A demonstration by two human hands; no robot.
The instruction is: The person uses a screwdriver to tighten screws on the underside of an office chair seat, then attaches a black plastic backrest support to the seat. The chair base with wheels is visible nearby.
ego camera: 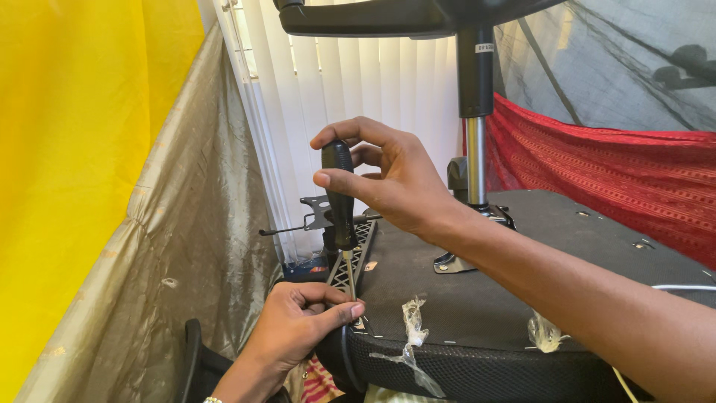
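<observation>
My right hand (391, 179) grips the black handle of a screwdriver (339, 198) held upright, tip down. Its metal shaft runs down to the edge of an upturned office chair seat (477, 298), black with a mesh rim. My left hand (298, 328) pinches the lower shaft near the tip, at the seat's near left corner, fingers closed around it. The screw or hole under the tip is hidden by my fingers. A black slotted bracket (358, 250) lies along the seat's left edge, just behind the screwdriver.
The chair's gas cylinder (475, 149) stands up from the seat's underside, with the base overhead. Bits of clear plastic wrap (412, 317) cling to the seat. A yellow wall and grey cloth are on the left, white blinds behind, red fabric (611, 179) on the right.
</observation>
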